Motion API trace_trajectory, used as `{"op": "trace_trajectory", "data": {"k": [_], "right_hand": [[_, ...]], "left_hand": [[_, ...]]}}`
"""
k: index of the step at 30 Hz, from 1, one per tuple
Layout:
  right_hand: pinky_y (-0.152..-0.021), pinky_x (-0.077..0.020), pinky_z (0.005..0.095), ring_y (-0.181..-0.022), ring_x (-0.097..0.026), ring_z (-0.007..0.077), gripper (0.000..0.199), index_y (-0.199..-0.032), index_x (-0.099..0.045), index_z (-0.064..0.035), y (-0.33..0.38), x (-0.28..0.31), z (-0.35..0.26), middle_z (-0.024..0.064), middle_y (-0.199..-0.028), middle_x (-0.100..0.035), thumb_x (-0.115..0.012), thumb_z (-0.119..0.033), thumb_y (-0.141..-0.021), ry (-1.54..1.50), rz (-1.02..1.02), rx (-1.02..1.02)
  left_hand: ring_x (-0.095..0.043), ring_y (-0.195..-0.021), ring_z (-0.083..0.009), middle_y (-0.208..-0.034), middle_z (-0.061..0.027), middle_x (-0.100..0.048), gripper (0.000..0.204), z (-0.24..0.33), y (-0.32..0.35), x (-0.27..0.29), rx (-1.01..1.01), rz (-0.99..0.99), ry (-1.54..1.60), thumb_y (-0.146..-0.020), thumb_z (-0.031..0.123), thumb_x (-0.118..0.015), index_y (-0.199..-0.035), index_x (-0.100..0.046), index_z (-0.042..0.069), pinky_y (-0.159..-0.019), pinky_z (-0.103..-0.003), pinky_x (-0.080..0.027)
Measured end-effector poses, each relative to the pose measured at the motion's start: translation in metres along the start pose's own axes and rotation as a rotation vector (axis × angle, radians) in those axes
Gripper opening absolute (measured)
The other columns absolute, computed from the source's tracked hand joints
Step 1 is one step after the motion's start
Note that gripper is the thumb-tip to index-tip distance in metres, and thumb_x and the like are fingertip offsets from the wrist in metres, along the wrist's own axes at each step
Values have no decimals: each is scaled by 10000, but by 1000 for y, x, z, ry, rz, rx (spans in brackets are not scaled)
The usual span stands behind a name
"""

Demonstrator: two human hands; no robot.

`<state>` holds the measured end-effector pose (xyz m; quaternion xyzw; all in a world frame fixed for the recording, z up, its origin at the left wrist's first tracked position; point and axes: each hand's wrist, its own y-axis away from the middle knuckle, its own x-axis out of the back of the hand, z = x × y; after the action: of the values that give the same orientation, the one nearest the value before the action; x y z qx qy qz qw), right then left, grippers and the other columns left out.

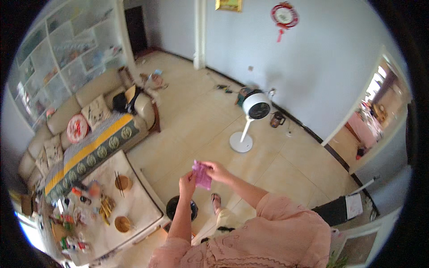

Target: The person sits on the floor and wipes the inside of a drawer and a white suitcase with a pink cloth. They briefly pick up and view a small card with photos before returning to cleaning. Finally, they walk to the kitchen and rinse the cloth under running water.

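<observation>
Both my hands are raised in front of my body, over the tiled floor. Between them is a small, thin purple packet or folded cloth [204, 179]; its exact kind is too blurred to tell. My left hand [187, 184] pinches its left edge, with the fingers closed. At its upper right corner, my right hand [216, 171] has thumb and fingers closed on it as well. Below my left forearm stands a dark round bin or basin [193, 211], partly covered by that arm.
Left of me, a low pale table [144, 196] bears two bowls [123, 224], chopsticks [119, 181], bananas [107, 207] and several bottles. Behind it runs a beige sofa [144, 107]. A white fan [241, 142] stands ahead, near a dark jug [277, 119] by the wall.
</observation>
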<state>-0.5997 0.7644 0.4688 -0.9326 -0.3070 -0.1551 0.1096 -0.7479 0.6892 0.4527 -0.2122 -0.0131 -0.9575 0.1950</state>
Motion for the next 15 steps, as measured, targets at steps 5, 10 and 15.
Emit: {"op": "trace_trajectory", "data": {"k": [5, 10, 15], "right_hand": [[-788, -444, 249, -888, -548, 104, 393, -1180, -478, -18, -91, 37, 62, 69, -1028, -583, -469, 31, -790, -184, -23, -37], [-714, -458, 249, -805, -564, 115, 274, -1085, -537, -8, -178, 117, 99, 65, -925, -609, -517, -35, -813, -34, 117, -37], [-683, -456, 237, -755, -563, 114, 203, -1017, -564, -3, -278, 194, 131, 44, -848, -607, -525, -63, -827, -61, 286, -134]], "left_hand": [[-536, -578, -108, -634, -73, -594, 189, -10, -93, -28, 51, 85, 51, -800, 164, -554, -876, -628, 8, -537, -276, -437], [-556, -600, -117, -667, -44, -604, 183, 11, -213, -68, 124, 71, 168, -808, 147, -556, -867, -625, -11, -554, -262, -454], [-536, -603, -97, -664, -42, -590, 204, 26, -337, -83, 134, 110, 466, -813, 159, -592, -822, -604, -44, -542, -247, -446]]}}
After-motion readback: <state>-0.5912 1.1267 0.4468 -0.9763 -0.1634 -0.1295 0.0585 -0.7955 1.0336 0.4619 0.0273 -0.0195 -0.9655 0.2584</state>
